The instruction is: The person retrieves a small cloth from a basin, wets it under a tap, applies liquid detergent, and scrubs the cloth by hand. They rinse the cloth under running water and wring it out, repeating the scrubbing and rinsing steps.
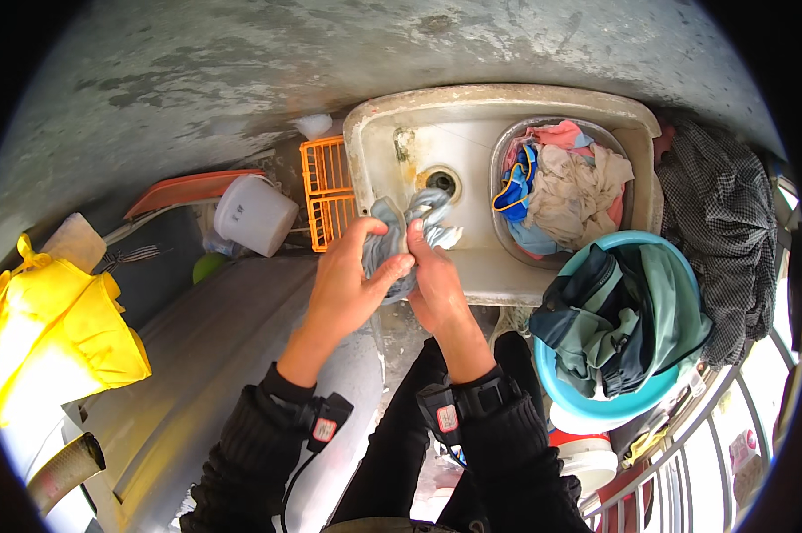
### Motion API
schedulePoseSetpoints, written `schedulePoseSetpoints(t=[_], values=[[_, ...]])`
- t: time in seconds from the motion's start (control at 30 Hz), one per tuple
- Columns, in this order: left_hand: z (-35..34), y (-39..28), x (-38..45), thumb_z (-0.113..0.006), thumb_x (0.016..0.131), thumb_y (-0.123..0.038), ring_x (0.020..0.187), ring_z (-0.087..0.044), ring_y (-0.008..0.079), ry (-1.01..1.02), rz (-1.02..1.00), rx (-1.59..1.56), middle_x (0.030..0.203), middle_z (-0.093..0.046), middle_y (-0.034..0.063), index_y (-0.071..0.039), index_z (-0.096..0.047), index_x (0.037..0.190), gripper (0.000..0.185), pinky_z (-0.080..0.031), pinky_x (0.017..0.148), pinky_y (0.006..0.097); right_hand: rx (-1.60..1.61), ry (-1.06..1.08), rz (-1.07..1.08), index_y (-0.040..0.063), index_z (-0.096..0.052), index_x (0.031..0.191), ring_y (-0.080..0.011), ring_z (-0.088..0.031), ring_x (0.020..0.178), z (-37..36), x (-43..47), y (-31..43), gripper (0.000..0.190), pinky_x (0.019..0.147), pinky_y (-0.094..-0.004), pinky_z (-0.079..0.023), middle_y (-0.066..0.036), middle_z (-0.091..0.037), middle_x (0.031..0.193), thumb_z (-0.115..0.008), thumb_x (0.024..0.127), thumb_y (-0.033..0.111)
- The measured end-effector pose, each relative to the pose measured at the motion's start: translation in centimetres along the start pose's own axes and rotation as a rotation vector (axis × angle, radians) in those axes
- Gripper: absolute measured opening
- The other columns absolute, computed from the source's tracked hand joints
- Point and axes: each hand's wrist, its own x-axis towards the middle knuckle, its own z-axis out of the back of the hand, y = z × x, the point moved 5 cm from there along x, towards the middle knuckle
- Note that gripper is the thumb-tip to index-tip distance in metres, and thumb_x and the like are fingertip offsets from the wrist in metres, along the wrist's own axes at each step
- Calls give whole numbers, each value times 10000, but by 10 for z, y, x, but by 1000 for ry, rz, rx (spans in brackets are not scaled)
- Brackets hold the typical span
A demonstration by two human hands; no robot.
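Both hands meet over the near left part of a worn sink (507,100), gripping a wet grey cloth (389,230). My left hand (348,280) holds its left part, with the thumb pointing at the other hand. My right hand (434,276) clasps the bunched, lighter grey part, thumb on top. Behind the cloth, the round drain (441,181) shows in the sink floor. A metal basin (501,150) stands in the sink's right side, heaped with a beige cloth (567,190), pink fabric (564,135) and blue fabric (517,186). The fingers beneath the cloth are partly hidden.
Right of the sink, a turquoise basin (547,370) holds dark and green clothing (614,326) beside a checked dark garment (714,233). Left are an orange plastic crate (321,193), a white bucket (258,213) and a yellow bag (61,320). Metal railings (681,466) curve at lower right.
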Motion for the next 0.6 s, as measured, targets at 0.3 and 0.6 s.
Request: schedulePoseSetpoints(t=[0.3, 0.6], values=[[-4, -6, -15, -740, 792, -302, 663, -566, 136, 153, 175, 125, 859, -644, 81, -84, -609, 1055, 366, -459, 632, 301, 158, 39, 22, 48, -522, 1209, -159, -595, 992, -1, -2, 6, 481, 834, -357, -490, -36, -617, 1085, -581, 922, 430], [21, 3, -11, -614, 923, -208, 702, -449, 58, -370, 252, -582, 788, -550, 2, 13, -582, 923, 224, -395, 633, 223, 258, 130, -283, 102, -561, 1131, -127, -584, 749, 10, -1, -16, 306, 615, -240, -453, -23, -635, 965, -582, 937, 337]])
